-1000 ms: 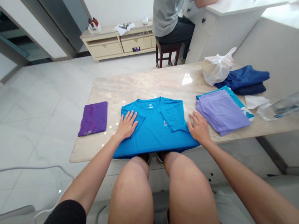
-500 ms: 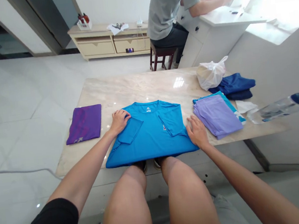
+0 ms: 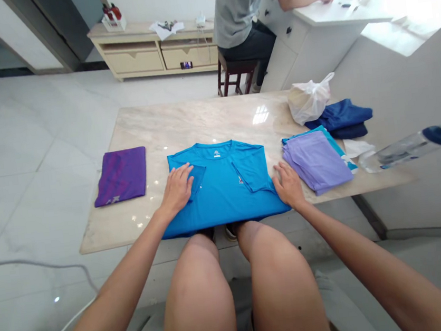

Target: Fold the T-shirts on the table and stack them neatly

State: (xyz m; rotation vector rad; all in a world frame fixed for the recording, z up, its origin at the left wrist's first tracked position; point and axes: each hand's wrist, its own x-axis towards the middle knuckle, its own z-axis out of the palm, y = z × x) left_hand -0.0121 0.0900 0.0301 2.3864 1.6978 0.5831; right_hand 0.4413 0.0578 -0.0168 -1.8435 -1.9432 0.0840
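A blue T-shirt [image 3: 223, 191] lies spread on the marble table [image 3: 199, 119], collar away from me, both sleeves turned inward over the body. Its lower part hangs at the table's near edge. My left hand [image 3: 177, 189] rests flat on the left sleeve, fingers extended. On the right side edge of the shirt lies my right hand [image 3: 287, 183], its fingers loosely spread and touching the cloth and tabletop. To the left is a folded purple shirt [image 3: 121, 175]. A folded lavender garment [image 3: 317, 161] sits on a teal one just right of my right hand.
At the table's right are a white plastic bag [image 3: 309, 101], dark blue clothing [image 3: 340, 119], a tissue [image 3: 357, 147] and a clear bottle [image 3: 406, 152] with a blue cap. Beyond, a person in grey [image 3: 240, 12] sits on a stool beside a low cabinet [image 3: 134, 60].
My left hand has moved from the shirt's left shoulder edge inward and down onto the folded sleeve. My right hand stays at the right edge. The view has shifted slightly.
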